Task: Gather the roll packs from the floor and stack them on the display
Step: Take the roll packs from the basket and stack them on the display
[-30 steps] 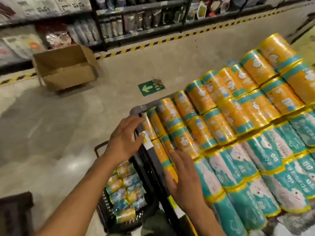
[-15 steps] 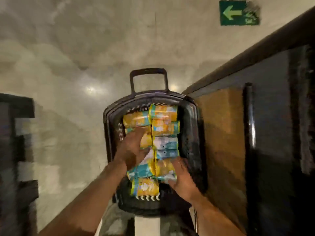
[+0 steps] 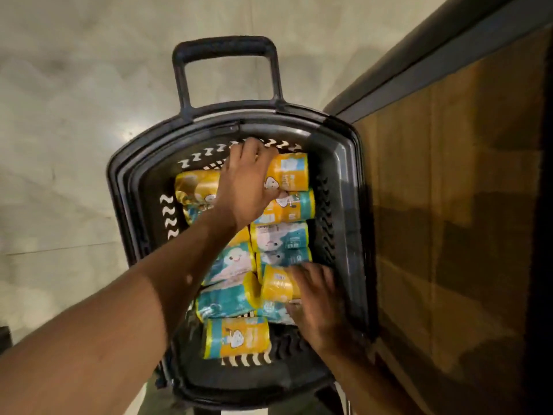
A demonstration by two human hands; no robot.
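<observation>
floor [image 3: 74, 115]: pale polished concrete is spreading across the left and top, mottled grey.
light: a soft glare is reflecting off the floor left of centre.
display [image 3: 449, 205]: its brown side panel is running down the right under a dark grey edge.
dark shape [image 3: 4, 339]: is showing at the lower left edge, cropped.

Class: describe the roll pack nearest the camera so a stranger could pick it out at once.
Find the black basket on the floor. At its near end one roll pack lies crosswise. It is yellow with teal ends; the packs just beyond it are teal.
</observation>
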